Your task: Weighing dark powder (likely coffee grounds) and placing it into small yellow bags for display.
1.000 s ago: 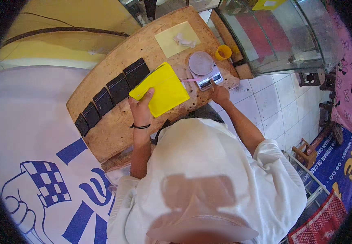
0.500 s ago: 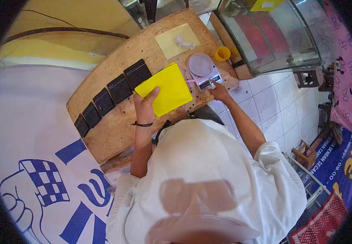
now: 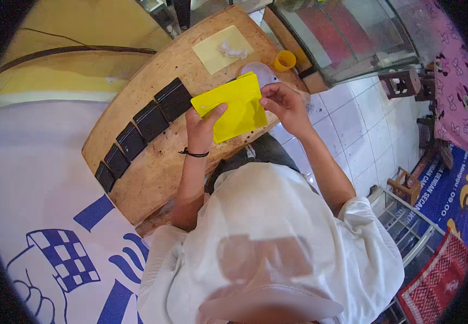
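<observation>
I see both hands lifted over the wooden table (image 3: 153, 173), sharing one yellow pouch (image 3: 233, 108). My left hand (image 3: 201, 121) pinches its near-left corner, thumb on top; my right hand (image 3: 282, 100) grips the right edge near the top, fingers curled around it. The pouch is flat and looks unfilled, tilted above the table's right part, with a white dish (image 3: 263, 73) partly hidden behind it. To the left, five black pouches (image 3: 142, 127) lie in a diagonal row, which I judge to be pieces set out. Farther off rest a pale yellow sheet (image 3: 220, 48) and a small yellow cup (image 3: 284, 60). I judge the yellow pouch mid-handling, not yet laid down.
</observation>
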Demonstrator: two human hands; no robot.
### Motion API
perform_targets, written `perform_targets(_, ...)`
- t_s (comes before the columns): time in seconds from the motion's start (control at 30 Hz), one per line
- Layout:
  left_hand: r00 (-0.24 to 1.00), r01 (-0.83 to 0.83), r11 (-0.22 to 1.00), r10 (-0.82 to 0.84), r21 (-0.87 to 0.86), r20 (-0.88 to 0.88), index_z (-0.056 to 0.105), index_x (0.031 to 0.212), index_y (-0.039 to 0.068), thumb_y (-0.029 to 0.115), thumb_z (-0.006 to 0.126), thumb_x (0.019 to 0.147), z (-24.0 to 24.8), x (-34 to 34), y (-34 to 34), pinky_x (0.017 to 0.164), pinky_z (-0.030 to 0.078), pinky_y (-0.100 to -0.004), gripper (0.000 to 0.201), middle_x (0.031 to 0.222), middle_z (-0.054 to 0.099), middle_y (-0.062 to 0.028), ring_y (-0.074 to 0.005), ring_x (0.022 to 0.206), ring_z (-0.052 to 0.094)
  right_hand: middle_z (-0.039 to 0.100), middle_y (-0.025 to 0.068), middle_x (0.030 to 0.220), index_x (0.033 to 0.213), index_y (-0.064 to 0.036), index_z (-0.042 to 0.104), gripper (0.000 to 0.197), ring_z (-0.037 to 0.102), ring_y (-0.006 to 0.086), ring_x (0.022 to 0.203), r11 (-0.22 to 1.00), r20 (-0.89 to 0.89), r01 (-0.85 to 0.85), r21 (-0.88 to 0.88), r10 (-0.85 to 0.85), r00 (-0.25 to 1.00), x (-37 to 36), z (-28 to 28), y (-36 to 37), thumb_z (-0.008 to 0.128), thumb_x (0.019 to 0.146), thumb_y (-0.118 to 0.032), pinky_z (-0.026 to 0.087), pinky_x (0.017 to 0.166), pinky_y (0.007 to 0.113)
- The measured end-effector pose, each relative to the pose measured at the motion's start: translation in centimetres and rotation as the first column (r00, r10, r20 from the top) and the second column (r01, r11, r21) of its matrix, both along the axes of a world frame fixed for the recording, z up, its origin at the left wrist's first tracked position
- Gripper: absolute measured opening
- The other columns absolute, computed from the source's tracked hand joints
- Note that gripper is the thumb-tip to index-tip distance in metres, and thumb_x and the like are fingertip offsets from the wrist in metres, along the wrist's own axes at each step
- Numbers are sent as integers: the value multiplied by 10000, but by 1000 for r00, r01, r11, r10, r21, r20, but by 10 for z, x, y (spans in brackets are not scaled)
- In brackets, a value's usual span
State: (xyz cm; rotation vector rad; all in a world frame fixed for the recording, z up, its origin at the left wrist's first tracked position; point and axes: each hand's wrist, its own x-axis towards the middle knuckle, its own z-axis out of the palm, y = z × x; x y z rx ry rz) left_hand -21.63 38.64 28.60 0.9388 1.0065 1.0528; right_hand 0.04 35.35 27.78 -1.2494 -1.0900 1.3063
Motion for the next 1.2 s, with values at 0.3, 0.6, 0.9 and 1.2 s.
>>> perform_targets(0.3,990,99,992,-90,79,-106,612,1052,-32,100,697,817,-10,18,5,790,492,-267,283,967,678,-77,-131,863,632,610,-4,799,944,-24,614,100,548,70,721,993,18,-40,-115,42,999,18,3,3,648,863,-70,448,663,216)
perform_targets(0.6,854,-123,963,227,241,-469,589,1146,13,99,667,839,-58,65,37,806,487,-281,329,1085,623,-100,-162,947,611,610,3,809,926,-11,595,90,558,69,740,992,62,-114,60,111,992,82,-58,62,648,856,-29,461,667,214)
perform_targets(0.9,839,-235,945,315,226,-444,572,1202,28,73,634,861,-134,113,55,820,504,-281,349,1025,653,-89,-163,935,623,650,87,859,946,-28,609,146,622,166,778,979,476,-164,-120,202,856,125,-153,91,666,839,-109,497,705,298)
perform_targets(1.2,837,-158,976,212,147,-504,564,1121,10,-23,605,831,-166,107,55,861,497,-293,295,1048,645,-104,-177,964,626,630,92,844,936,-17,603,121,606,182,796,994,416,-110,1,100,904,119,-166,80,640,823,-38,487,738,308)
